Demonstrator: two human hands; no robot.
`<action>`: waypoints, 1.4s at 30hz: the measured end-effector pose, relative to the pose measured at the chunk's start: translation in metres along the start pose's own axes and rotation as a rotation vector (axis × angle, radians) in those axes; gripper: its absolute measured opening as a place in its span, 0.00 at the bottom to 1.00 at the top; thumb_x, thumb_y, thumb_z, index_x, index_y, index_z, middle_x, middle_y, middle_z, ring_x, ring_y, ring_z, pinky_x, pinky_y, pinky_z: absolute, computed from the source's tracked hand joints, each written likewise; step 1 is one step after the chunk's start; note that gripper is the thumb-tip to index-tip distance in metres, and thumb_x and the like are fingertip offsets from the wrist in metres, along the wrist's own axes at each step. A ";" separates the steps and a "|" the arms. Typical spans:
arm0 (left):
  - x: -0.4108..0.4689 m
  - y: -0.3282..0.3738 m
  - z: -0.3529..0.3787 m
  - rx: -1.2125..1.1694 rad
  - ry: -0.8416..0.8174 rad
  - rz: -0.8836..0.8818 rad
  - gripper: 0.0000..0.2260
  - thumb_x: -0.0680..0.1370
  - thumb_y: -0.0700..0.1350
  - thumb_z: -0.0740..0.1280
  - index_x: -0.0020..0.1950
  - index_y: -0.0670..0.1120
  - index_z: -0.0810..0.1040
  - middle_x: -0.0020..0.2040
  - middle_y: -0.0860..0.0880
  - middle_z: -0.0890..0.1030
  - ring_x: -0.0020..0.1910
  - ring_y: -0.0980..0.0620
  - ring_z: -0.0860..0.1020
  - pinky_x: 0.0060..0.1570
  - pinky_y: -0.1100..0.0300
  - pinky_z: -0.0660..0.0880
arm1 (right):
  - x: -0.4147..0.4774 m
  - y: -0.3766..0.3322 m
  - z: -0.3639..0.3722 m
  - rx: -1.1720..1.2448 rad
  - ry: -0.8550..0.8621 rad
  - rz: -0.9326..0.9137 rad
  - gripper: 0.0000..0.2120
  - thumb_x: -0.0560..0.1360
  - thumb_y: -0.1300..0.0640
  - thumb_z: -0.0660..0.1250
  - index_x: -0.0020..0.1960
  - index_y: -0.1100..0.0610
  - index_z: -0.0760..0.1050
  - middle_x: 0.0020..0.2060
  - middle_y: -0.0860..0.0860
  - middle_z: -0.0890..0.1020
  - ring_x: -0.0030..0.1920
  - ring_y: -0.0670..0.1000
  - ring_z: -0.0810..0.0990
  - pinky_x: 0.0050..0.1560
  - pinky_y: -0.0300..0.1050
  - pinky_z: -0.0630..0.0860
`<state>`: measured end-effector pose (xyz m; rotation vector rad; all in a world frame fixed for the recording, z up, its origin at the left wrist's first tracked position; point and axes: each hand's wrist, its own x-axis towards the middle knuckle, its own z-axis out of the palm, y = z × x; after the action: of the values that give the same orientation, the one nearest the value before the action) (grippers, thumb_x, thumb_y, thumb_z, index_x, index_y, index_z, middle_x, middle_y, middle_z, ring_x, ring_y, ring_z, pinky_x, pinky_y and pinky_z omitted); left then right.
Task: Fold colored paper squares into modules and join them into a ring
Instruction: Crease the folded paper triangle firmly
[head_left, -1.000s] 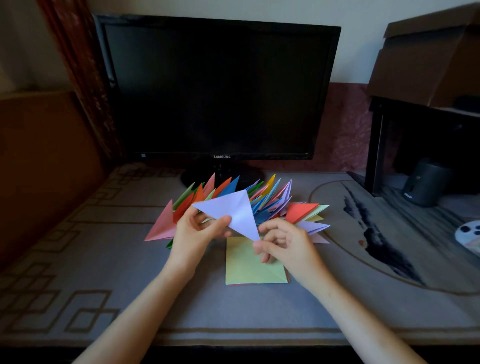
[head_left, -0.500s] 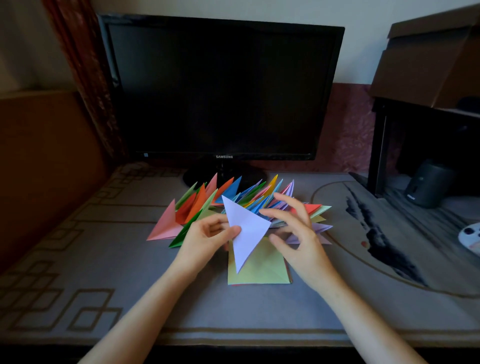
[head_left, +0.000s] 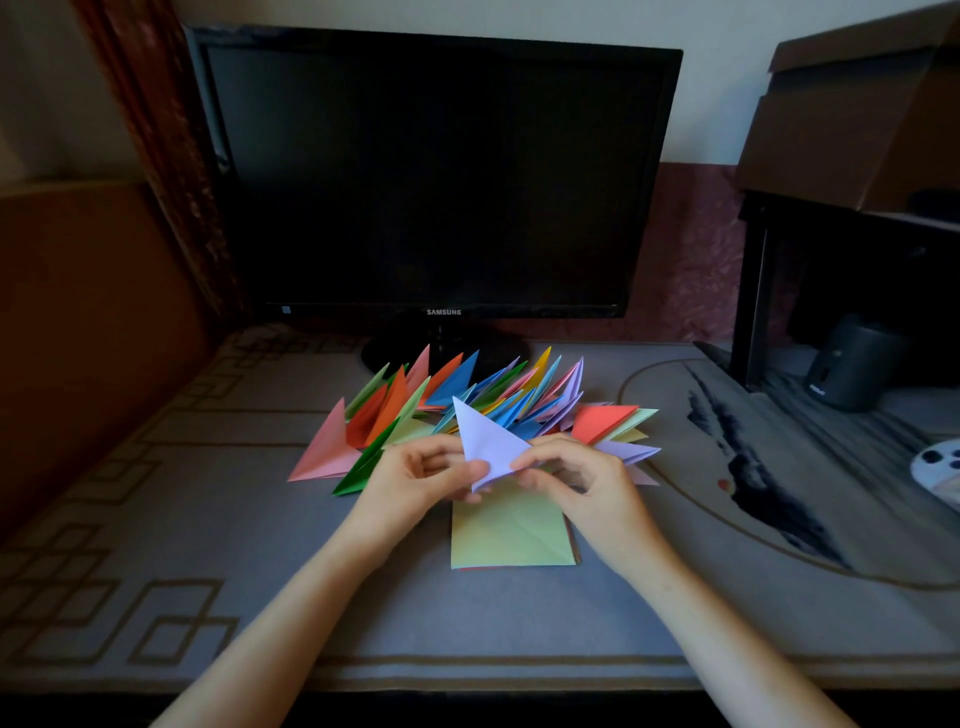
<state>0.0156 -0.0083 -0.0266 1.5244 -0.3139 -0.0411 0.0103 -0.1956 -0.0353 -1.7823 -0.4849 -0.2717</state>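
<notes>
Over grey mat (head_left: 208, 545), left hand (head_left: 415, 486) and right hand (head_left: 587, 483) pinch one lilac triangle (head_left: 485, 439).

A grey patterned table (head_left: 208, 519) carries a monitor (head_left: 436, 171), a fan of folded paper modules (head_left: 467, 400), and a stack of paper squares (head_left: 511, 535).

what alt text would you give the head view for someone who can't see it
A left hand and a right hand pinch a lilac folded triangle above a stack of paper squares, pale green on top. Behind, a fan of colored folded modules lies on the table before a dark monitor.
</notes>
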 end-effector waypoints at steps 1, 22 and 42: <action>-0.001 0.001 0.001 -0.009 -0.009 -0.001 0.06 0.73 0.33 0.67 0.46 0.41 0.81 0.38 0.46 0.85 0.36 0.54 0.82 0.39 0.64 0.79 | 0.000 -0.001 0.001 0.009 0.000 0.020 0.11 0.72 0.64 0.70 0.42 0.47 0.80 0.41 0.42 0.81 0.44 0.45 0.79 0.46 0.50 0.75; -0.003 0.002 0.004 0.049 0.010 0.044 0.06 0.71 0.34 0.71 0.44 0.42 0.81 0.35 0.45 0.84 0.36 0.54 0.83 0.40 0.64 0.79 | 0.001 -0.003 0.004 0.156 0.028 0.127 0.20 0.68 0.64 0.74 0.53 0.49 0.71 0.37 0.51 0.80 0.34 0.51 0.80 0.32 0.44 0.75; -0.002 0.003 0.005 0.089 0.079 0.115 0.05 0.72 0.34 0.69 0.46 0.42 0.80 0.36 0.50 0.84 0.37 0.55 0.82 0.43 0.65 0.78 | 0.003 -0.006 0.012 0.233 -0.128 0.157 0.27 0.74 0.72 0.64 0.62 0.44 0.67 0.42 0.51 0.83 0.41 0.58 0.84 0.45 0.48 0.80</action>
<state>0.0119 -0.0124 -0.0239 1.5895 -0.3434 0.1252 0.0093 -0.1826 -0.0319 -1.6045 -0.4447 0.0092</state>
